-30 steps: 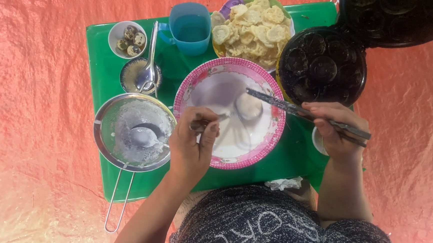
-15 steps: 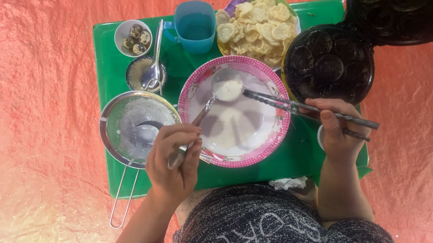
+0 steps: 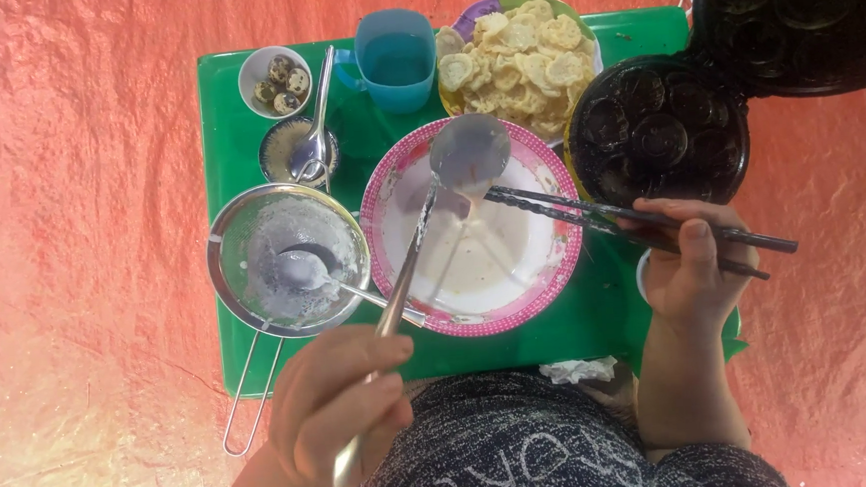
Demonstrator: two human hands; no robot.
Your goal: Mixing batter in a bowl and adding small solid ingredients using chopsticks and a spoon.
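Orange cloth surrounds a green tray (image 3: 261, 374) where the left hand (image 3: 338, 405) grips a ladle (image 3: 467, 151) raised over the pink bowl (image 3: 555, 266), while the right hand (image 3: 690, 268) pinches black chopsticks (image 3: 571, 207) beside the open round mould pan (image 3: 656, 129).

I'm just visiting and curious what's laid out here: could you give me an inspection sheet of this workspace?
Surface: green tray on a shiny orange sheet.
Job's things: left hand holds a metal ladle lifted over the pink-rimmed bowl, which holds pale batter; right hand holds dark chopsticks, tips over the bowl.
Clutter: metal sieve with a spoon in it, blue cup, small bowl of speckled eggs, small dish with a spoon, plate of pale fried pieces, crumpled tissue.
Hands: both closed on their tools.
Cables: nothing seen.
Surroundings: open black mould pan with round cups, lid raised.
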